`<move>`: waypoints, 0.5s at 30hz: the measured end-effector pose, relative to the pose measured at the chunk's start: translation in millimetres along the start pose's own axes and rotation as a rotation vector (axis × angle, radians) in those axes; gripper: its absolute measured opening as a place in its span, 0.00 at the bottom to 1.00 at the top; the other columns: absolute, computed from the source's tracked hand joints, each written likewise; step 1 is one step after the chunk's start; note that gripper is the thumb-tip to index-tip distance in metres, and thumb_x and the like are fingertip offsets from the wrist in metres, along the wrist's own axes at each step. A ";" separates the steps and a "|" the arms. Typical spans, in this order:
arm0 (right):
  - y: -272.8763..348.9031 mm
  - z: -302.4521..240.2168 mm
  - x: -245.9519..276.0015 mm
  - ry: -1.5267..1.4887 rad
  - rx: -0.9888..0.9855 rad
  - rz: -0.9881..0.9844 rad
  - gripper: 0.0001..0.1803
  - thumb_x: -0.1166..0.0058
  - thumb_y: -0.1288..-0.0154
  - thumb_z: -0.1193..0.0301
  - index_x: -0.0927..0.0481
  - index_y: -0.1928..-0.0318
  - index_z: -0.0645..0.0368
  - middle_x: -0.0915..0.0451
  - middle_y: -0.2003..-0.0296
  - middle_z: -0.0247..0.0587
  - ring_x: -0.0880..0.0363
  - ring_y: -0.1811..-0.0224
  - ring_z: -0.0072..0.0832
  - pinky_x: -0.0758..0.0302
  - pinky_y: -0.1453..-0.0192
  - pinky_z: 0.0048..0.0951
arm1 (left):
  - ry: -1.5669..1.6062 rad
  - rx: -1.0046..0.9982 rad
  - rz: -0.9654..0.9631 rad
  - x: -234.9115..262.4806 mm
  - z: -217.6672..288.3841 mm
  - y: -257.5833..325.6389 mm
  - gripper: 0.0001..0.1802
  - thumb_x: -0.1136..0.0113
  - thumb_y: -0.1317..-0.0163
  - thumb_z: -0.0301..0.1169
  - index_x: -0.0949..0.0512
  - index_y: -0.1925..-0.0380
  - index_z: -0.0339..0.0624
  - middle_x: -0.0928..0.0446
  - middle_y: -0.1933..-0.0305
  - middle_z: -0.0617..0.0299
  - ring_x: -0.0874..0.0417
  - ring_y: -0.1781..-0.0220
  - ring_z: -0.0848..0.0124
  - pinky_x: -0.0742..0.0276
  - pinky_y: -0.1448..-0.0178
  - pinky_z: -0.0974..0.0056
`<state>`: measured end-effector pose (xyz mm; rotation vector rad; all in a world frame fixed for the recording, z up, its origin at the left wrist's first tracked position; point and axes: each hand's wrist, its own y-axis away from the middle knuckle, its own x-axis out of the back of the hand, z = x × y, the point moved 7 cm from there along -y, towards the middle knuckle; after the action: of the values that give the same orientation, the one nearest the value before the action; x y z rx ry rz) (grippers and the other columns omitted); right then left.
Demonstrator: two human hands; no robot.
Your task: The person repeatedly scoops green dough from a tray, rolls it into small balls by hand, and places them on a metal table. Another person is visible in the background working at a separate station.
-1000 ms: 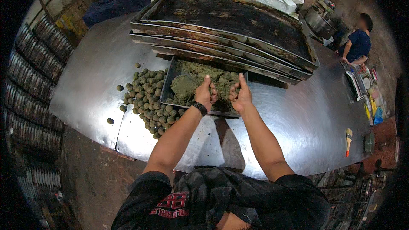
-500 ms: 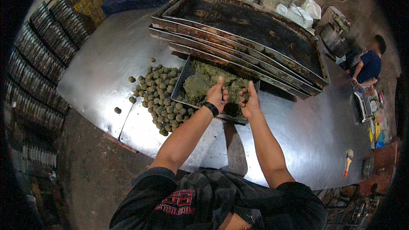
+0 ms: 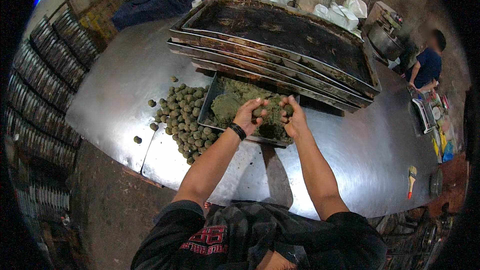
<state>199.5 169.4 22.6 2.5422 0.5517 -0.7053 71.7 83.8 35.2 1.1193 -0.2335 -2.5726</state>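
Note:
A rectangular metal tray (image 3: 203, 112) on the table holds a crumbly mass of green-brown paste (image 3: 227, 106). My left hand (image 3: 246, 117), with dark bands at its wrist, is above the tray, its fingers curled round what looks like a small lump of the paste. Facing it across a small gap, my right hand (image 3: 297, 119) has its fingers bent round another dark lump (image 3: 288, 110) of the paste. Left of the tray lies a heap of small round paste balls (image 3: 187, 112), with a few loose ones apart from it.
Large stacked baking trays (image 3: 280, 35) stand just beyond the paste tray. On the metal table (image 3: 350, 170) a paintbrush (image 3: 411, 182) lies at the right. Another person (image 3: 427, 67) works at the far right near a scale. Racks of trays (image 3: 37, 115) line the left.
My fingers have curled inward; both hands were more open, with thumbs raised. The view has shifted slightly. The heap of balls looks the same.

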 end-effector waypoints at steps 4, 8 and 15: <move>10.9 10.2 -0.6 0.142 0.022 0.206 0.23 0.46 0.45 0.48 0.33 0.78 0.53 0.31 0.83 0.33 0.40 0.88 0.22 0.47 0.86 0.24 | 0.202 0.064 0.135 19.2 -22.7 -9.3 0.19 0.48 0.41 0.52 0.35 0.79 0.53 0.34 0.82 0.70 0.38 0.84 0.77 0.48 0.85 0.73; 5.5 31.7 11.2 0.185 -0.069 0.208 0.23 0.47 0.44 0.48 0.33 0.77 0.54 0.31 0.83 0.34 0.38 0.87 0.24 0.46 0.85 0.24 | 0.074 0.087 0.166 27.1 -26.4 -12.7 0.22 0.58 0.36 0.52 0.35 0.79 0.48 0.35 0.84 0.66 0.40 0.86 0.74 0.45 0.83 0.69; 11.6 14.5 -17.7 0.082 0.004 -0.067 0.16 0.44 0.44 0.57 0.27 0.60 0.53 0.26 0.71 0.31 0.33 0.78 0.20 0.38 0.74 0.20 | 0.246 0.089 -0.017 17.0 -7.0 -4.6 0.13 0.54 0.35 0.42 0.32 0.71 0.46 0.26 0.67 0.63 0.31 0.75 0.76 0.34 0.79 0.70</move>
<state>185.6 147.9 24.8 2.5759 0.6667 -0.6279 65.0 81.9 17.6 1.4608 -0.2814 -2.4287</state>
